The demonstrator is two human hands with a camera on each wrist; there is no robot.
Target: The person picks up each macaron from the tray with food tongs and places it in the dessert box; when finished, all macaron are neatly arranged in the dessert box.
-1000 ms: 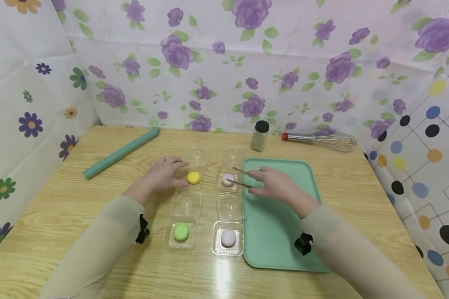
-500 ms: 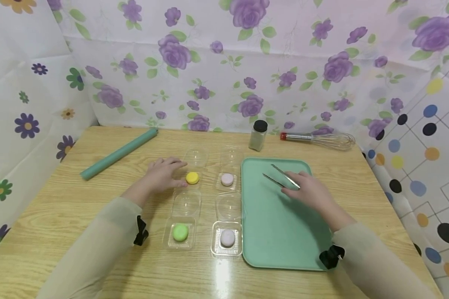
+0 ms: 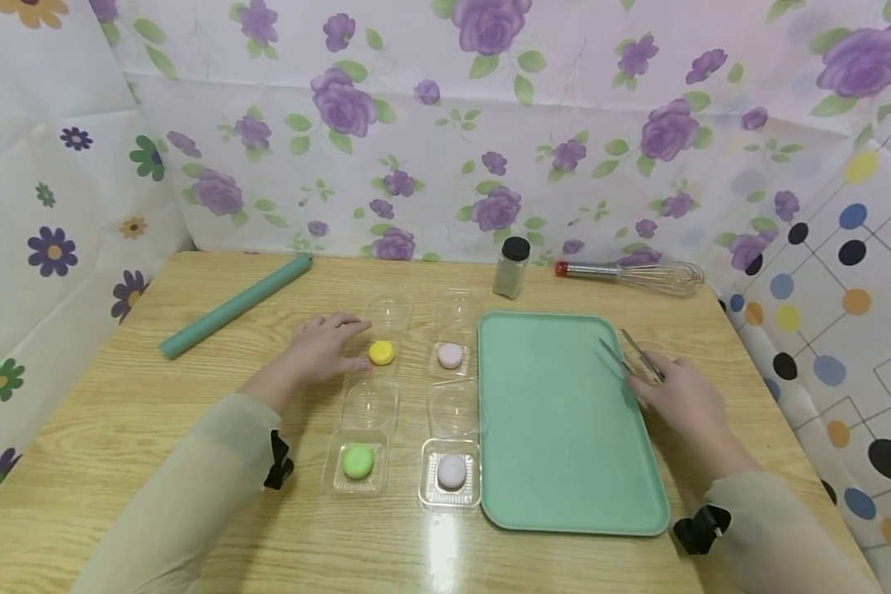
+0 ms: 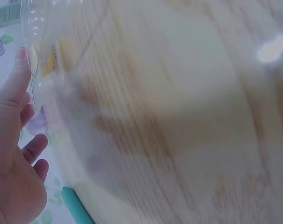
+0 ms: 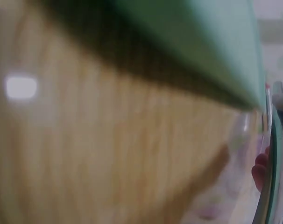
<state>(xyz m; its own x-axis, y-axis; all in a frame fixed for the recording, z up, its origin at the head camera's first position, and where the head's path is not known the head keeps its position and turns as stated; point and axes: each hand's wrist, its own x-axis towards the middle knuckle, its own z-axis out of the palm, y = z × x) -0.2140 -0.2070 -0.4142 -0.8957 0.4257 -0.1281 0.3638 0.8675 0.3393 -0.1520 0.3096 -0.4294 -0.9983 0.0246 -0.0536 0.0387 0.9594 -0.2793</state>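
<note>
The tray (image 3: 564, 429) over there is mint green, the long roll (image 3: 236, 305) a deeper teal. In clear boxes (image 3: 449, 502) I see one yellow macaron (image 3: 382, 352), a lime-green macaron (image 3: 358, 461), a pinkish one (image 3: 450, 355) and a greyish-lilac one (image 3: 451, 471). The tongs (image 3: 652, 363) are silver, the sleeves (image 3: 186, 503) beige, the table (image 3: 371, 549) honey wood grain; purple roses with green leaves pattern the white back cloth (image 3: 416, 124), coloured dots and black lines the right-hand cloth (image 3: 809, 330)
</note>
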